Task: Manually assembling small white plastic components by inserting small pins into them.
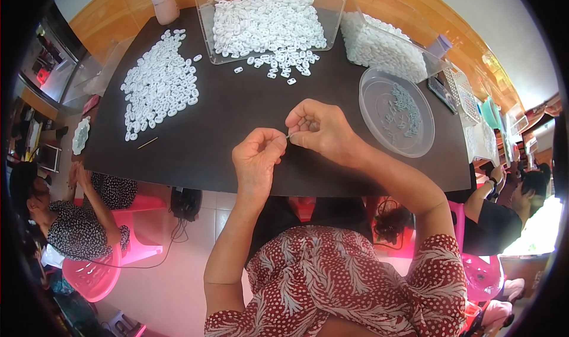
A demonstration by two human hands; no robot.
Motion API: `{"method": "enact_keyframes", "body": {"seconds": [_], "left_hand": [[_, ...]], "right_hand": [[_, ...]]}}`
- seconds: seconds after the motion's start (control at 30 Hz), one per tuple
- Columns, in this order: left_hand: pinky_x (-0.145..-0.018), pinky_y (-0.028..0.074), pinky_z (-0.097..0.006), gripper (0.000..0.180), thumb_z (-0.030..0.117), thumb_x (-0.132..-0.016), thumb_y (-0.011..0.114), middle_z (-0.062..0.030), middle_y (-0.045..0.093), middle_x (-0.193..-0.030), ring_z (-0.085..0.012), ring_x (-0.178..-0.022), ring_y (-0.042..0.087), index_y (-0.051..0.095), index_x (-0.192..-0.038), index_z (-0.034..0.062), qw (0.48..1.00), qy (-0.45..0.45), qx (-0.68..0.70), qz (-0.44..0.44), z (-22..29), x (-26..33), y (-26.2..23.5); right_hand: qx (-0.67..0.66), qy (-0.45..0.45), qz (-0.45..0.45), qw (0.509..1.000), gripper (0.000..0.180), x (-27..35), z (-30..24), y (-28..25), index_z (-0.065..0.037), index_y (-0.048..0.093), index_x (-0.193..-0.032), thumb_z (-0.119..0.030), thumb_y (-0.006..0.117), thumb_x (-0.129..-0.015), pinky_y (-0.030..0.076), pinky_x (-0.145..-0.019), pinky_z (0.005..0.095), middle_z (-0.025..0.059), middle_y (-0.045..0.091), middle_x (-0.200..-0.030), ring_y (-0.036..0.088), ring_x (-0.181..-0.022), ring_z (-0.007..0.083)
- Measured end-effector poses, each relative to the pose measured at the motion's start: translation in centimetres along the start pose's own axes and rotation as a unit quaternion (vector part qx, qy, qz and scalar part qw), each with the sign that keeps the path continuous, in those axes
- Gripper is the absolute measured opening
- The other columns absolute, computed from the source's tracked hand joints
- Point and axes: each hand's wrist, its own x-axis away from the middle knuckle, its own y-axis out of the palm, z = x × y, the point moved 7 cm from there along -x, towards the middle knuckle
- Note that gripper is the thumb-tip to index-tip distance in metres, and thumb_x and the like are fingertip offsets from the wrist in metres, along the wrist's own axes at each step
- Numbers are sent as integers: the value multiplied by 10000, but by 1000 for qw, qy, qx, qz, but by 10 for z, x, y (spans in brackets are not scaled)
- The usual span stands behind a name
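Note:
My left hand (259, 156) and my right hand (319, 131) meet over the near edge of a dark table (225, 117). Between their pinched fingertips is a tiny pale piece (288, 136), too small to make out. A heap of small white plastic links (159, 85) lies at the left of the table. More white links (267, 26) spill out of a clear box (207, 34) at the back. A round clear dish (370, 109) to the right of my right hand holds several small greyish pieces (403, 109).
A second clear box of white pieces (379, 46) stands at the back right. A thin stick (147, 142) lies near the left heap. A pink-capped jar (165, 5) stands at the far corner. One person sits at lower left on a pink stool (101, 272), another at right.

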Motion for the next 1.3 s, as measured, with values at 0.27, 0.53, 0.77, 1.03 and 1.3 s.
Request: {"method": "enact_keyframes", "body": {"seconds": [0.27, 0.53, 0.77, 1.03, 1.3], "left_hand": [[-565, 429, -221, 65, 18, -812, 625, -12, 598, -762, -70, -621, 518, 614, -861, -25, 994, 84, -61, 29, 7, 6, 0], [-572, 428, -233, 63, 30, -821, 615, -38, 586, -757, -79, -640, 528, 599, -851, -23, 988, 84, -128, 7, 4, -3, -4], [-568, 413, -226, 83, 62, -848, 591, -28, 565, -709, -77, -603, 486, 593, -857, -21, 984, 94, -152, 20, 5, -9, -10], [-510, 378, -224, 120, 113, -854, 582, 1, 537, -605, -58, -554, 463, 607, -835, -3, 990, 41, -130, 20, 1, -27, -17], [-512, 399, -254, 114, 113, -821, 572, -28, 569, -599, -93, -544, 513, 605, -800, 6, 983, 54, -174, 12, 3, -46, -23]], "right_hand": [[-9, -15, 12, 1000, 158, -1, 4, 2, 41, 562, -881, 6, 641, -749, 467, -616, 237, 26, 560, -728, 534, -679, 78], [-10, 34, -20, 999, 185, -7, 12, 8, 27, 565, -926, -15, 662, -774, 464, -704, 231, 28, 566, -838, 530, -769, 73], [-11, 13, -41, 999, 106, -14, 10, 14, 25, 588, -881, -12, 638, -795, 464, -674, 225, 25, 590, -799, 537, -730, 64], [2, -9, 4, 1000, 91, -32, 16, 13, 40, 608, -779, -39, 633, -742, 443, -565, 243, 44, 593, -660, 537, -618, 81], [-99, 93, 3, 991, 85, -50, 27, 16, 23, 619, -742, -60, 621, -724, 405, -510, 214, 47, 596, -662, 522, -588, 87]]}}
